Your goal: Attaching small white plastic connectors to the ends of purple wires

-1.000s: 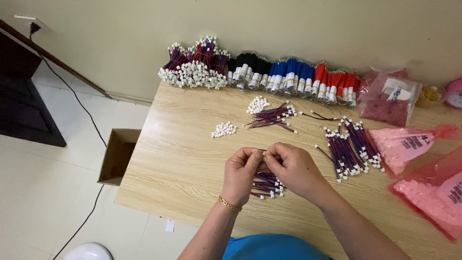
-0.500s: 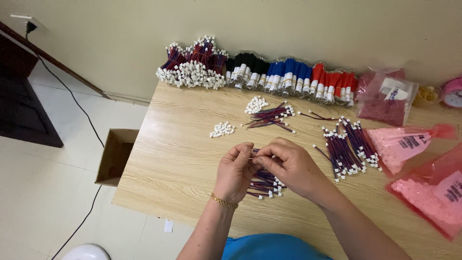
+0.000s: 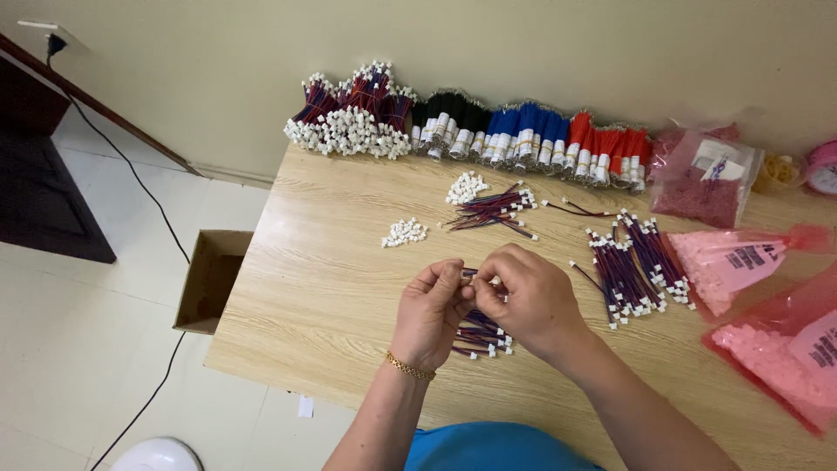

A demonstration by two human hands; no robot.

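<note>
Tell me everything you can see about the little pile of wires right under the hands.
The wire pile is a loose bunch of short red and blue leads, each tipped with a small white plug. It lies flat on the wooden table near the front edge, strands roughly parallel and slanting, plugs mostly toward the lower right. The left hand and right hand hover over it, hiding its upper part, pinching a wire between the fingertips. Whether they touch the pile cannot be told.

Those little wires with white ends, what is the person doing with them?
A person sits at a wooden table. The left hand and right hand meet over a small pile of wires, pinching a thin wire piece between the fingertips. More wire bunches lie to the right, loose white connectors lie ahead, and pink bags sit at the right edge.
</note>
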